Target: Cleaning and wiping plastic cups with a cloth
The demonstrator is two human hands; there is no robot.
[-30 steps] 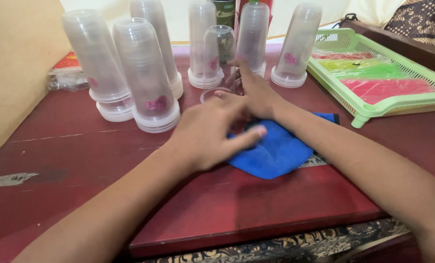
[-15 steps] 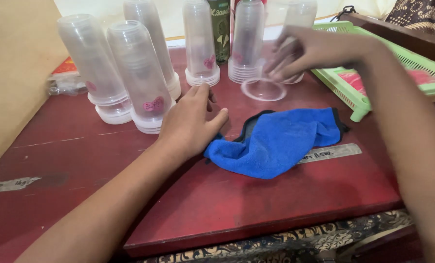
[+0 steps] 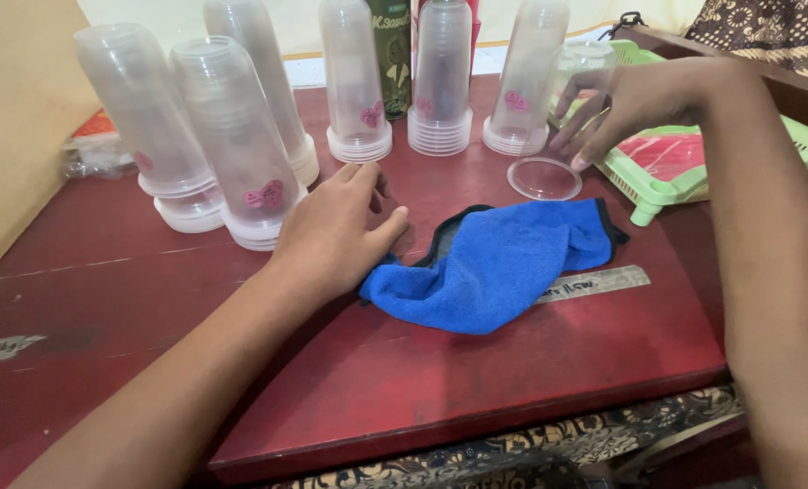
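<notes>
My right hand [image 3: 626, 101] grips a single clear plastic cup [image 3: 574, 91], upside down and tilted, its round rim [image 3: 544, 178] low over the red table [image 3: 476, 380] beside the green tray. My left hand [image 3: 331, 231] rests palm down on the table with fingers loosely apart, holding nothing, its thumb touching the left end of a crumpled blue cloth [image 3: 503, 258]. Several tall stacks of inverted clear cups stand behind: two at the left [image 3: 232, 136], others along the back [image 3: 354, 81] [image 3: 442, 77] [image 3: 523, 77].
A light green slotted tray [image 3: 666, 186] with red and green packets sits at the right. A dark green can [image 3: 390, 45] stands at the back. A strip of tape [image 3: 594, 283] is stuck to the table near the cloth. A wrapped packet [image 3: 91, 149] lies far left.
My right hand lifted one clear cup from beside the cloth and carried it right, toward the tray. My left hand came off the cloth and settled at its left end.
</notes>
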